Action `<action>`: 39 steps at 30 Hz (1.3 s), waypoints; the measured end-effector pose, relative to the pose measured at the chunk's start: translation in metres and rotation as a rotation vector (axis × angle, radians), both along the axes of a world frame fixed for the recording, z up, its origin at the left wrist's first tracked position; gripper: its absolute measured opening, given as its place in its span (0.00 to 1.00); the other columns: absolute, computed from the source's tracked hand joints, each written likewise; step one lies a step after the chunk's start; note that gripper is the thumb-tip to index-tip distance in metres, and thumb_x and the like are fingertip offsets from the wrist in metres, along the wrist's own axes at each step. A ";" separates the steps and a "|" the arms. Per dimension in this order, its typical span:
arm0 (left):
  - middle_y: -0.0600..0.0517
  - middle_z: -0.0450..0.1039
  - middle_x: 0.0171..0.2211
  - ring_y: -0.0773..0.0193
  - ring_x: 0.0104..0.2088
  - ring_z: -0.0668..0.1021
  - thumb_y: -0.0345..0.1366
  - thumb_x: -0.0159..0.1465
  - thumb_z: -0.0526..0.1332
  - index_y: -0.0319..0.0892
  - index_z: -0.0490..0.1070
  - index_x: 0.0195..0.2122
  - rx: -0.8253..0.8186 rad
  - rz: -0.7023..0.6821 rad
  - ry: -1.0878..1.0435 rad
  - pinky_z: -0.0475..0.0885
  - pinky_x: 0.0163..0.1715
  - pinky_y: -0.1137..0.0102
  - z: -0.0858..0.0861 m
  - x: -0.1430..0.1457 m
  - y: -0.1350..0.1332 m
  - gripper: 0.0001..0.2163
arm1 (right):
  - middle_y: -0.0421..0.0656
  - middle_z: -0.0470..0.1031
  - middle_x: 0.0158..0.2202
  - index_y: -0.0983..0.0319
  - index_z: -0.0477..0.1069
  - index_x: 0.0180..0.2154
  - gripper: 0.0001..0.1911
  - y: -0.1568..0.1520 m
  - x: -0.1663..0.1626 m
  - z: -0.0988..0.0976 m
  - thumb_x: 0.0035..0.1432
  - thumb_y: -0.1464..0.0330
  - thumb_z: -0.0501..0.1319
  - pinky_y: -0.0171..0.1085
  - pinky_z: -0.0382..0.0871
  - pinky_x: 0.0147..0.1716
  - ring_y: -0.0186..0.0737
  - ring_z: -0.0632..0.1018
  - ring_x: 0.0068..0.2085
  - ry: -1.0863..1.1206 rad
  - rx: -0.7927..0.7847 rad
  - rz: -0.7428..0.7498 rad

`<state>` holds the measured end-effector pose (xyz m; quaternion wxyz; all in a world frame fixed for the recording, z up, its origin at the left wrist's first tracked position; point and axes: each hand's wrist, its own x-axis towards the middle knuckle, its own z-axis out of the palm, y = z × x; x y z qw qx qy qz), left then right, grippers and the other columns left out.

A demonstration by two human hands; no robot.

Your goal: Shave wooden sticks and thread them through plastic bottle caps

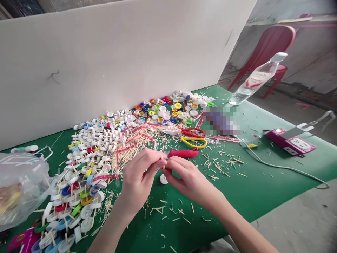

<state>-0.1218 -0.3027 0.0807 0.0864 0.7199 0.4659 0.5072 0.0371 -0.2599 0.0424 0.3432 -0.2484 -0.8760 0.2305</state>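
Observation:
My left hand (pixel 140 177) and my right hand (pixel 185 175) meet above the green table, fingertips pinched together. A small pale bit (pixel 162 158), looking like the end of a thin wooden stick, shows between them; most of it is hidden by the fingers. Just beneath lies a white bottle cap (pixel 163 179), partly covered by my right hand. Behind my fingers rests a red-handled cutter (pixel 183 153). Beyond it are scissors (pixel 193 133) with red and yellow handles, beside a heap of thin wooden sticks (pixel 133 151).
Many caps with sticks in them (pixel 102 137) cover the left side. Loose coloured caps (pixel 160 112) lie at the back by a white board (pixel 118 59). A plastic bag (pixel 23 189) is far left. At right stand a water bottle (pixel 254 84) and a purple box (pixel 291 141) with a cable.

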 end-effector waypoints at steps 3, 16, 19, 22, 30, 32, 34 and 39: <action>0.54 0.75 0.32 0.71 0.33 0.77 0.28 0.67 0.56 0.45 0.70 0.37 0.008 0.012 0.009 0.74 0.33 0.75 0.000 0.000 -0.001 0.05 | 0.40 0.67 0.28 0.61 0.65 0.34 0.09 -0.001 -0.001 0.000 0.66 0.70 0.50 0.33 0.62 0.29 0.32 0.66 0.30 0.012 -0.005 0.007; 0.55 0.72 0.31 0.72 0.33 0.75 0.27 0.67 0.55 0.44 0.68 0.35 0.000 -0.044 -0.045 0.72 0.35 0.75 -0.010 0.000 0.006 0.06 | 0.40 0.66 0.28 0.61 0.65 0.34 0.08 0.002 -0.002 0.000 0.66 0.71 0.50 0.34 0.63 0.31 0.33 0.66 0.30 -0.067 0.060 0.027; 0.55 0.72 0.32 0.72 0.34 0.75 0.26 0.67 0.55 0.44 0.67 0.35 -0.003 -0.047 -0.072 0.71 0.36 0.76 -0.012 -0.001 0.007 0.06 | 0.40 0.68 0.28 0.61 0.65 0.35 0.08 0.003 -0.002 0.001 0.67 0.71 0.50 0.35 0.63 0.32 0.33 0.66 0.31 -0.076 0.066 0.039; 0.55 0.72 0.32 0.73 0.35 0.74 0.26 0.67 0.55 0.44 0.68 0.36 -0.005 -0.039 -0.084 0.71 0.37 0.76 -0.014 -0.001 0.008 0.07 | 0.41 0.69 0.29 0.62 0.65 0.36 0.07 0.004 -0.004 0.000 0.66 0.71 0.50 0.35 0.64 0.33 0.34 0.67 0.32 -0.070 0.082 0.043; 0.55 0.71 0.31 0.72 0.33 0.73 0.28 0.68 0.53 0.45 0.67 0.35 -0.022 -0.051 -0.139 0.70 0.34 0.75 -0.018 0.002 0.013 0.07 | 0.40 0.67 0.28 0.61 0.63 0.33 0.08 0.005 -0.006 -0.002 0.66 0.72 0.51 0.34 0.62 0.30 0.33 0.65 0.30 -0.053 0.097 0.002; 0.55 0.69 0.30 0.71 0.32 0.73 0.29 0.68 0.53 0.44 0.67 0.34 -0.038 -0.080 -0.167 0.70 0.34 0.75 -0.021 0.002 0.014 0.07 | 0.40 0.66 0.27 0.61 0.62 0.31 0.09 0.003 -0.007 -0.004 0.66 0.72 0.51 0.34 0.61 0.29 0.32 0.64 0.29 -0.048 0.116 -0.030; 0.55 0.68 0.29 0.71 0.32 0.72 0.30 0.69 0.52 0.44 0.66 0.33 -0.060 -0.107 -0.197 0.69 0.33 0.74 -0.025 0.002 0.014 0.07 | 0.40 0.66 0.26 0.61 0.61 0.30 0.09 0.000 -0.008 -0.008 0.65 0.72 0.51 0.34 0.60 0.28 0.32 0.63 0.29 -0.046 0.136 -0.059; 0.55 0.69 0.30 0.70 0.32 0.72 0.31 0.69 0.52 0.44 0.65 0.32 -0.102 -0.159 -0.220 0.69 0.33 0.74 -0.032 0.003 0.013 0.08 | 0.39 0.66 0.25 0.61 0.61 0.31 0.09 -0.003 -0.009 -0.018 0.66 0.72 0.51 0.33 0.60 0.27 0.32 0.62 0.28 -0.026 0.153 -0.081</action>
